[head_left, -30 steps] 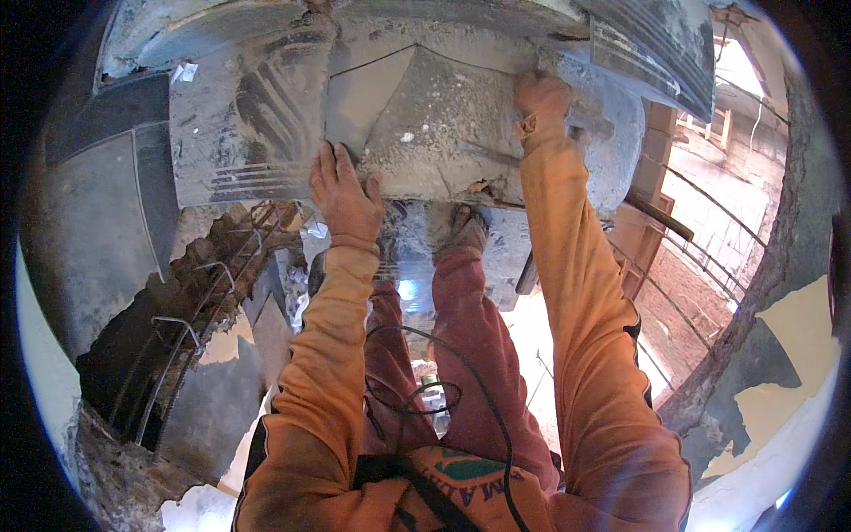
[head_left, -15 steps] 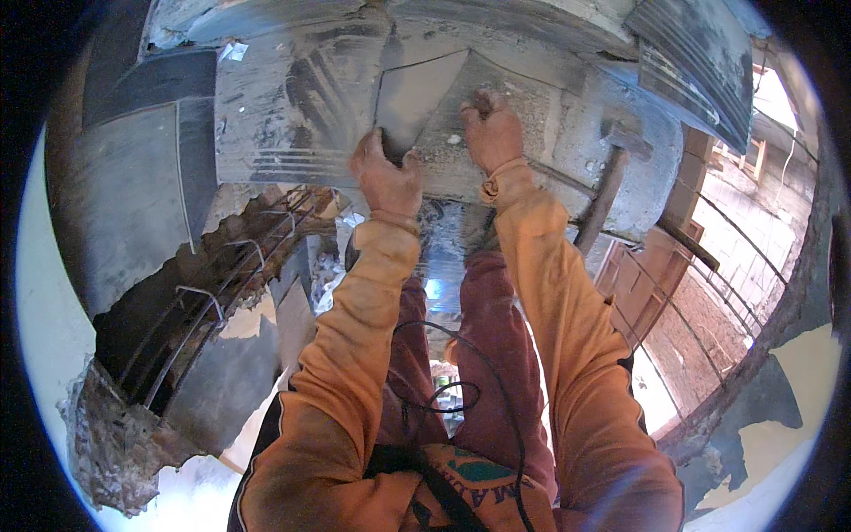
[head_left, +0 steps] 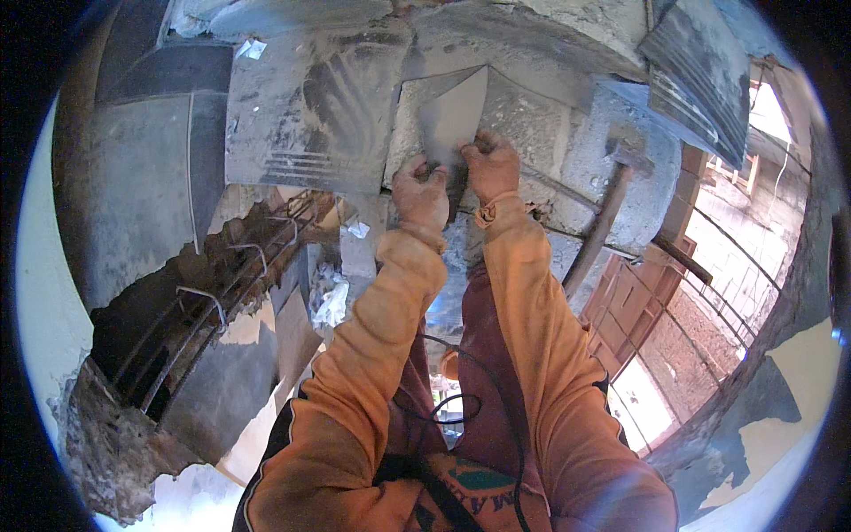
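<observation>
Both my hands are closed on a thin grey broken tile piece [head_left: 458,113], pointed at its far end. My left hand [head_left: 421,197] pinches its near left part, and my right hand [head_left: 493,168] pinches its near right edge. The piece stands tilted over a rough grey mortar patch [head_left: 519,115]. To the left lies a dusty grey tile [head_left: 310,106] with grooves along its near edge. A hammer [head_left: 612,199] rests at the right of my right hand, its head away from me.
A grooved dark tile [head_left: 696,80] leans at the far right. Broken concrete with exposed steel bars [head_left: 199,301] opens at the lower left. More thin bars cross the right side, before a brown door [head_left: 634,310]. A black cable [head_left: 479,355] hangs between my arms.
The tile piece has come away from its place and shifted right, baring rough mortar at its left. My left hand moved right with it; my right hand, earlier beside it, now grips its edge.
</observation>
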`<state>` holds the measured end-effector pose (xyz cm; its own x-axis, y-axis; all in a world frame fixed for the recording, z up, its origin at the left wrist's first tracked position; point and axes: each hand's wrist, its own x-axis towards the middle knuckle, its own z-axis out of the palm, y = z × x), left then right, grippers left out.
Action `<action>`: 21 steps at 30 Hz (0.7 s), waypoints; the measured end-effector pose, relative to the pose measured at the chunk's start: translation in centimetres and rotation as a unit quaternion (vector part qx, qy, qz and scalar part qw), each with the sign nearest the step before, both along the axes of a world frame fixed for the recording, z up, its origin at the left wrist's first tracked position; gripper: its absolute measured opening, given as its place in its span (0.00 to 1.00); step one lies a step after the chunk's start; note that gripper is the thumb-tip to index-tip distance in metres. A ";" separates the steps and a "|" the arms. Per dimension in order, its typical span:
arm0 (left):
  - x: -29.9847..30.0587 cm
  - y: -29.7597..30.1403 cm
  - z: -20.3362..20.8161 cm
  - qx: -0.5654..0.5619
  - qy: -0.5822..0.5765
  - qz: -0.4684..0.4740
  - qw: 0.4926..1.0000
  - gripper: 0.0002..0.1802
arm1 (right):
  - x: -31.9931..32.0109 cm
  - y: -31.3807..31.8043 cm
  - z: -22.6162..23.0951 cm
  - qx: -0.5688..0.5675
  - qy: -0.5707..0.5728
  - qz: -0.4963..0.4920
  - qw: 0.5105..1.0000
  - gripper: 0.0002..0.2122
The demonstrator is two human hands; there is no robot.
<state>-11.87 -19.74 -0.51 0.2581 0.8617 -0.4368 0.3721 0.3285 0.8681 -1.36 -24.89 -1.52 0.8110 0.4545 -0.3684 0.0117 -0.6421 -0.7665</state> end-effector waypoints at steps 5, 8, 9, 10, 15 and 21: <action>-1.8 0.5 -0.2 -0.146 -0.094 -0.020 0.985 0.30 | -0.8 -1.4 0.0 -0.043 0.005 0.053 0.998 0.17; -3.4 0.4 -0.7 -0.168 -0.103 -0.070 0.978 0.33 | -2.9 -1.5 1.4 0.013 -0.009 -0.035 0.999 0.16; -4.1 0.4 -0.5 -0.174 -0.058 -0.108 0.977 0.34 | -3.2 -2.2 1.6 0.023 -0.026 -0.038 0.999 0.17; -5.1 0.0 -1.1 -0.177 -0.068 -0.075 0.979 0.30 | -3.7 -2.7 2.2 0.035 -0.040 -0.037 0.998 0.17; -3.4 0.3 12.4 -0.222 -0.159 -0.149 0.951 0.11 | -3.3 -11.0 10.2 0.092 -0.044 -0.124 0.987 0.18; 11.3 1.4 18.8 -0.120 -0.282 -0.228 0.924 0.18 | -1.6 -22.6 9.5 -0.094 -0.208 -0.193 0.954 0.19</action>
<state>-0.57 -18.35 18.28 0.8158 0.5031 -0.2853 0.0293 0.4567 0.8892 -2.92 -47.51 7.98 0.9985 0.0493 -0.0240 0.0239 -0.7851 -0.6189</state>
